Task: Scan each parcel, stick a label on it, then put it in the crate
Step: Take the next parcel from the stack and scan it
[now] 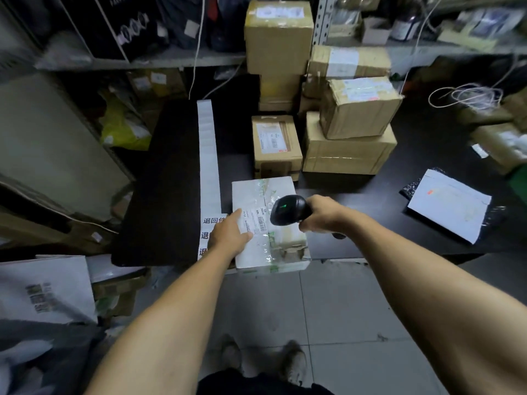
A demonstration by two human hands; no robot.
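- My left hand [229, 233] rests flat, fingers straight, on the white parcel [269, 223] at frame centre, on the black table's [171, 195] near edge.
- My right hand [320, 213] grips the black scanner [288, 213] above the parcel's label [256, 222].

A parcel [269, 223] is placed at the near edge of the table [171, 181], overhanging it slightly. The left hand [228, 235] is laid on the parcel's left side; the scanner [288, 213] is held over its right side by the right hand [320, 215]. A label strip [208, 155] is laid just left of the parcel, running away from the near edge. Behind the parcel, stacked boxes [348, 132] are found — shelving [171, 57] further back. An envelope [449, 205] is located well to the right.
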